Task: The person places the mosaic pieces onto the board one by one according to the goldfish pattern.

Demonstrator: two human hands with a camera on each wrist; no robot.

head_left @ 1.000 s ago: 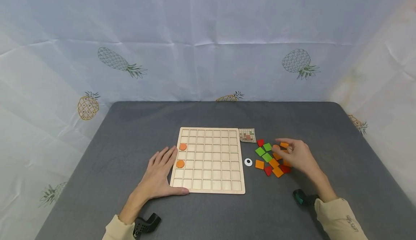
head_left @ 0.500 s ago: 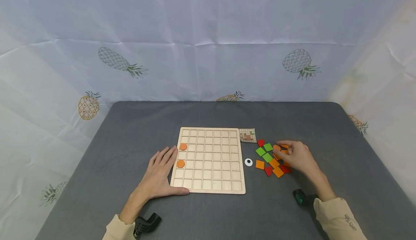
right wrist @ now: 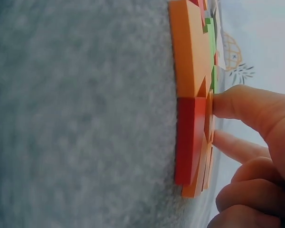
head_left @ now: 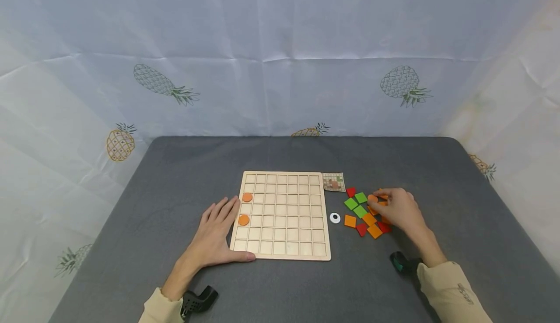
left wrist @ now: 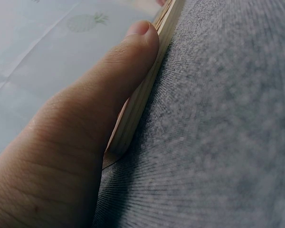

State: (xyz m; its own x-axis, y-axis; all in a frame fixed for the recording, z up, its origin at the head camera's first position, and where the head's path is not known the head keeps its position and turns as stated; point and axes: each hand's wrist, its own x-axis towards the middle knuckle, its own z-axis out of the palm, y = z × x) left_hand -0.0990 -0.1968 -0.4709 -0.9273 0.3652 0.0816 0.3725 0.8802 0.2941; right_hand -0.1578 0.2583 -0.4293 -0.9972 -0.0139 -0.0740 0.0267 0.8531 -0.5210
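A square wooden grid board (head_left: 280,216) lies on the table, with two orange round tiles (head_left: 243,220) near its left side. Spread around the board's near left corner is my left hand (head_left: 214,238), fingers along the left edge and thumb on the near edge. The left wrist view shows the thumb (left wrist: 128,61) against the board's side (left wrist: 142,90). Right of the board, my right hand (head_left: 402,209) pinches an orange round tile (head_left: 372,198) between thumb and index finger, among loose tiles. Its other fingers (right wrist: 251,194) are curled in the right wrist view.
Several green tiles (head_left: 351,203), orange square tiles (head_left: 350,221) and red tiles (head_left: 361,229) lie loosely grouped beside the right hand. A white ring-shaped piece with a dark centre (head_left: 334,218) sits near the board's right edge. A small pattern card (head_left: 334,182) adjoins its far right corner.
The right thumb and index finger have drawn together on the orange round tile, and the right forearm has shifted slightly left. The left hand stays at the board's corner.
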